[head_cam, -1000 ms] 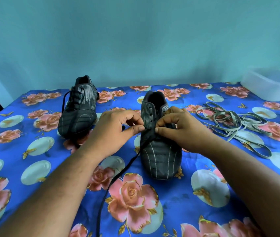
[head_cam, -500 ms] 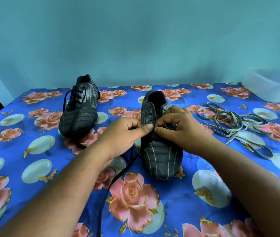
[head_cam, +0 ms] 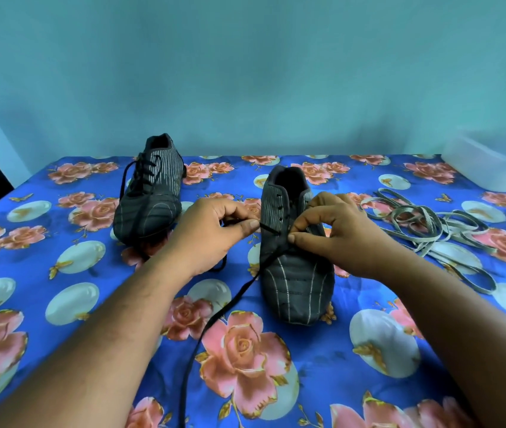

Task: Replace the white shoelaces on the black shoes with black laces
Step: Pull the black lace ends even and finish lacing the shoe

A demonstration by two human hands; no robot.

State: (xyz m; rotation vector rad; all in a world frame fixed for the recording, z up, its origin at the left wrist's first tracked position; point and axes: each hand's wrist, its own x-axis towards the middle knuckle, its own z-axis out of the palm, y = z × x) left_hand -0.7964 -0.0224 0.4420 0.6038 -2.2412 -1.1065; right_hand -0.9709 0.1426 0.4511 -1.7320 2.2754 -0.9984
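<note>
I have the nearer black shoe [head_cam: 295, 273] in front of me on the surface [head_cam: 338, 375], toe pointing toward me, its opening away from me. My left hand [head_cam: 211, 239] sits just beside the shoe's left edge, thumb and forefinger pinching a short end of the black lace [head_cam: 230, 307] where it comes out of a low eyelet. My right hand [head_cam: 341, 233] rests on top of the shoe over the tongue, its fingers curled, with thumb and forefinger pinched together at the lacing; the lace seems to pass under that pinch, though my fingers hide exactly how it is held. From there the long part of the black lace runs down across the shoe's left side, off onto the flowered cloth and toward me, out of view at the bottom edge. The upper eyelets on this shoe show bare.

The other black shoe [head_cam: 151, 196] stands farther back and to the left, well apart from my hands, already threaded with a dark lace, one loop hanging down its left side.

To the right of my right hand, the white laces [head_cam: 430, 223] lie in a loose tangled heap on the cloth. Beyond them, at the far right corner, sits a pale plastic tub [head_cam: 492, 162].
</note>
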